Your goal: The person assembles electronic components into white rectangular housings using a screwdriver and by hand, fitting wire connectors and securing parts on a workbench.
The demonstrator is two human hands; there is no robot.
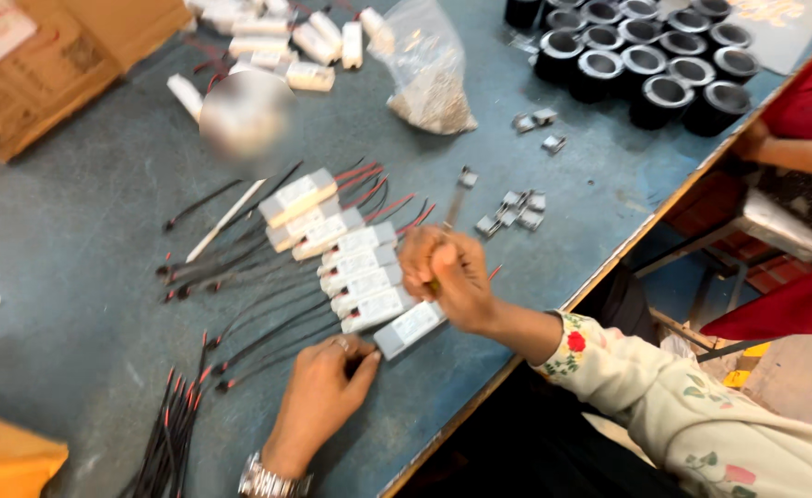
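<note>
On the blue-grey counter (pixel 74 231) a row of small white boxes (pixel 360 277) with black and red wires lies side by side, and the nearest white box (pixel 411 326) sits at the end of that row, close to the counter's edge. The left hand (pixel 325 392) rests flat beside this box, fingers loosely curled and touching its lower corner — steadying it, not gripping. The right hand (pixel 447 272) hovers just above the same box, clenched in a fist around something thin; what it holds is too hidden to name. The box looks light, hard-shelled and smooth, so it would likely slide if pushed; its long flat sides seem the safest place to hold, since the thin wires at its ends are limp and could pull loose. Beyond the row, small metal clips (pixel 512 210) lie scattered, with a clear bag of small parts (pixel 429 88) farther off and black round housings (pixel 646 65) at the far corner. A bundle of loose wires (pixel 176 424) lies left of the left hand.
</note>
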